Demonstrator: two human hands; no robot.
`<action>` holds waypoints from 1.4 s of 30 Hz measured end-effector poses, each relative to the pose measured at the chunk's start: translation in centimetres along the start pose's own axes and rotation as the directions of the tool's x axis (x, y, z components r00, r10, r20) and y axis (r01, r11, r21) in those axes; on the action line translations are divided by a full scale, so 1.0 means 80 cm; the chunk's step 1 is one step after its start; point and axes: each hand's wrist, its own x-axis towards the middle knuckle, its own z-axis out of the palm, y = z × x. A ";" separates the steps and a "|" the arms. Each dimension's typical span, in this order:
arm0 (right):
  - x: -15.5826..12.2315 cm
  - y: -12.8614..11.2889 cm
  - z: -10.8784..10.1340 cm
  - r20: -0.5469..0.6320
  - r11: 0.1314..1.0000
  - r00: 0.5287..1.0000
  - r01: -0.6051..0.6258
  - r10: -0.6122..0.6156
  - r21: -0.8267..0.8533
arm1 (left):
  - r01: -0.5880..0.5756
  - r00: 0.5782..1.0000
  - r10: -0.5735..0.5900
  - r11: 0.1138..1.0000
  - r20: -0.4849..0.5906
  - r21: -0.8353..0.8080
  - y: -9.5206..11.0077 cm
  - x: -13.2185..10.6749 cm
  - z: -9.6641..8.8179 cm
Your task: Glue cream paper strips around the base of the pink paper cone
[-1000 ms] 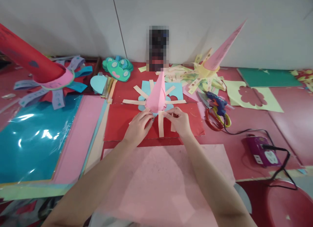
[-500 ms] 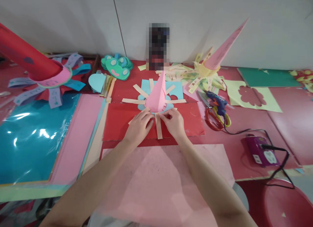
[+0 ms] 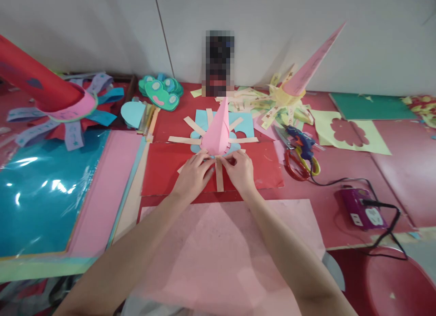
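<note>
A pink paper cone (image 3: pixel 218 130) stands upright on a light blue cut-out (image 3: pixel 203 120), with tan paper strips (image 3: pixel 180 140) fanning out from its base. Both rest on a red sheet (image 3: pixel 163 170). My left hand (image 3: pixel 193 175) lies at the cone's front left, fingers pressed down on the base. My right hand (image 3: pixel 240 170) sits at the front right, fingertips pinched on a tan strip end by the base. One tan strip (image 3: pixel 219 180) runs toward me between the two hands.
A blue glue gun (image 3: pixel 301 141) and red-handled scissors (image 3: pixel 294 166) lie right of the red sheet; a cord runs to a purple power strip (image 3: pixel 361 209). Finished cones stand at the back right (image 3: pixel 308 66) and far left (image 3: pixel 37 86). Teal and pink sheets (image 3: pixel 51 189) lie left.
My right hand has moved in from the right to the cone's base, close beside my left hand. The tan strip between them now lies straighter.
</note>
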 end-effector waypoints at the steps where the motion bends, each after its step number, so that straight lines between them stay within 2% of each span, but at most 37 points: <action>1: 0.000 0.000 0.000 -0.002 1.000 1.000 0.002 -0.002 -0.001 | -0.001 1.000 0.001 1.000 0.003 0.007 0.000 0.000 0.000; 18: 0.000 -0.003 -0.001 -0.004 1.000 1.000 -0.015 0.015 0.014 | -0.061 0.998 0.058 0.987 0.026 0.148 0.010 0.001 -0.002; 27: -0.001 0.001 0.003 -0.046 0.999 0.999 0.016 -0.018 -0.049 | -0.075 0.997 0.068 0.981 0.041 0.177 0.011 0.002 -0.003; 42: -0.001 -0.001 0.002 -0.040 0.998 0.999 0.027 -0.029 -0.058 | -0.081 0.997 0.077 0.980 0.029 0.182 0.010 0.002 -0.002</action>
